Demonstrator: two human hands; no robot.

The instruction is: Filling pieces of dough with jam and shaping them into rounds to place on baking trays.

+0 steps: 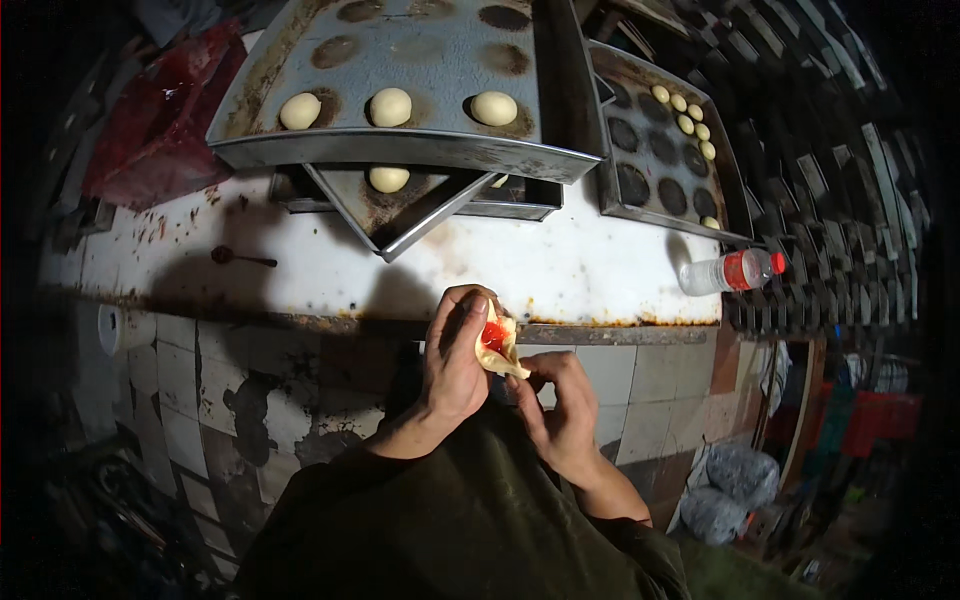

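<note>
A flat piece of pale dough (508, 364) with a glossy red filling (494, 336) in its middle rests in my left hand (455, 365), just in front of the counter's near edge. The left fingers curl round it from behind, with the thumb along its side. My right hand (565, 408) pinches the dough's lower right edge between thumb and finger. Beyond them, a large metal tray (400, 148) carries round dough balls (390, 107) in a row. On the counter to the left lies a small dark spoon (248, 260) with filling in its bowl.
Beneath the large tray, another tray (420, 232) sticks out at an angle over the white counter (600, 270). A red tub (165, 125) stands at the left. To the right are a tray with small dough balls (665, 224), a red-capped bottle (735, 271) lying down and stacked dark metal pans (825, 230).
</note>
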